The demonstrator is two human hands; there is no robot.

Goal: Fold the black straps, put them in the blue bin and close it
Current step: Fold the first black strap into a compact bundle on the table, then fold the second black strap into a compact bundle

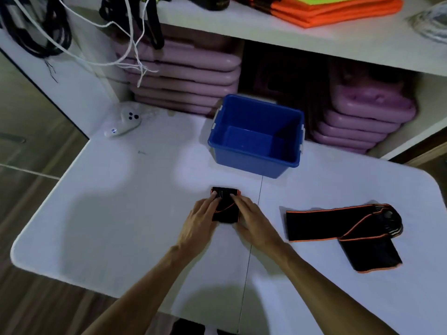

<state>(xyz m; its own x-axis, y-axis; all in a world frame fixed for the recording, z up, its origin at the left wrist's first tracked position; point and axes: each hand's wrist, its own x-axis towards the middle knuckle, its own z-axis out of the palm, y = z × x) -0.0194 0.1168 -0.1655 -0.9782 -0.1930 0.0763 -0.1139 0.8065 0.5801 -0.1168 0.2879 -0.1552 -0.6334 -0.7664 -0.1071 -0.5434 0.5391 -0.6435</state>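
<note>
A black strap with orange edging, folded into a small packet (225,206), lies on the white table (116,213) just in front of me. My left hand (201,217) presses its left side and my right hand (251,217) its right side, fingers flat along the edges. A second black strap (338,228) with orange trim lies loosely bent to the right, touched by neither hand. The blue bin (256,136) stands open and empty behind the packet, white clips on its sides. No lid is in view.
A white game controller (123,123) rests at the table's back left. Stacks of purple lids or trays (188,76) fill the shelf behind the bin. Orange and yellow folded vests (326,8) lie on the upper shelf. White cords (135,44) hang at the left.
</note>
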